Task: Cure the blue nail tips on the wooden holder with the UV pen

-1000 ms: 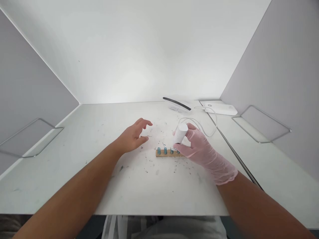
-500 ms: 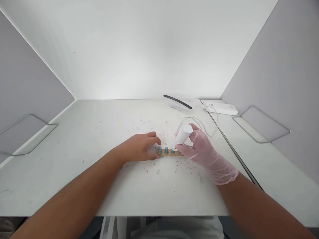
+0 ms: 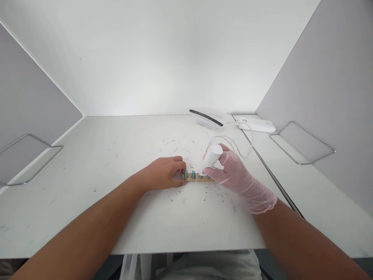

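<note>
I have the right hand (image 3: 231,167), in a thin pink glove, clamped around a white cylinder (image 3: 212,153), thumb low on the near side. The cylinder tilts, top to the right, its lower end over the 3rd of 4 blue pieces (image 3: 193,174); I cannot tell whether it touches. My bare left hand (image 3: 161,173) has its thumb and index finger closed on the left end of the wooden strip (image 3: 190,179) that carries them, flat on the white table (image 3: 87,217).

I judge the cylinder light, stiff and smooth, perhaps slippery under the glove, so I'd grip it round the middle. The strip looks light and rigid, liable to skid, and best taken by its bare ends; the small glossy pieces seem fragile, so I'd spare them any squeeze.

Dark specks are scattered around the strip. Behind the right hand loops a white cable (image 3: 237,149), running to a white box (image 3: 256,125). A black curved bar (image 3: 206,116) lies farther back, left of the box.
</note>
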A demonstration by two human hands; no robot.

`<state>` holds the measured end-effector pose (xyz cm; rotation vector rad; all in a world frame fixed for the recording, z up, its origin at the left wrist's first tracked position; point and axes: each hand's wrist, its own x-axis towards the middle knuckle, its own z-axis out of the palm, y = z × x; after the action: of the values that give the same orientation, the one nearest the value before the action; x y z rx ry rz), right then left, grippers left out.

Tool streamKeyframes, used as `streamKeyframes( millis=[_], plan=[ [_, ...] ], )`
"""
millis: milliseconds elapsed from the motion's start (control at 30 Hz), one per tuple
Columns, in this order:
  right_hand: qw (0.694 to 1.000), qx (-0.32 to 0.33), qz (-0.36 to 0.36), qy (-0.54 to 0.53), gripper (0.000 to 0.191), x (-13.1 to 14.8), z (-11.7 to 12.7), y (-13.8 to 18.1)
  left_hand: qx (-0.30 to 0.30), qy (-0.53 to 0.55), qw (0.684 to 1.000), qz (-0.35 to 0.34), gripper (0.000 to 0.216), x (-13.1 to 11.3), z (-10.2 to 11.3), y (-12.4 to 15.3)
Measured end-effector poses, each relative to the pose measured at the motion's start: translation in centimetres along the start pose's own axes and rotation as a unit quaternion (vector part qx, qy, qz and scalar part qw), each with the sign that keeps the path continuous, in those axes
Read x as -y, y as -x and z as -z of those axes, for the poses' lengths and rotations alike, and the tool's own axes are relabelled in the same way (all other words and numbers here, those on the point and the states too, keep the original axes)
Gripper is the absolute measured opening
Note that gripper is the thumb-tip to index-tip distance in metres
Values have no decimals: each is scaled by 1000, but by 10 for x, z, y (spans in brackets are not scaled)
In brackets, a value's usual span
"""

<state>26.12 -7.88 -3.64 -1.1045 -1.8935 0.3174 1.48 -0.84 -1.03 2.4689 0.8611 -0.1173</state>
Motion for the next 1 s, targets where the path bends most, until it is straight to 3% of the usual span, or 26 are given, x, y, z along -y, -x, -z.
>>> streamKeyframes(
  millis=[200, 500, 633, 833, 1000],
  plan=[
    [999, 11, -31, -16, 6, 0, 0, 1, 5, -9, 1000, -6, 26, 3, 0, 0],
    [1000, 8, -8, 5, 10, 2, 0, 0, -12, 9, 999, -37, 25, 8, -1, 3],
    [1000, 1, 17, 15, 10, 2, 1, 1, -8, 45, 997, -62, 37, 14, 4, 7],
    [999, -14, 45, 24, 11, 3, 3, -1, -89, -5, 995, -32, 33, 24, 6, 6],
    [997, -28, 69, 33, 11, 1, 3, -1, -114, -11, 993, -39, 32, 26, 4, 3]
  ],
)
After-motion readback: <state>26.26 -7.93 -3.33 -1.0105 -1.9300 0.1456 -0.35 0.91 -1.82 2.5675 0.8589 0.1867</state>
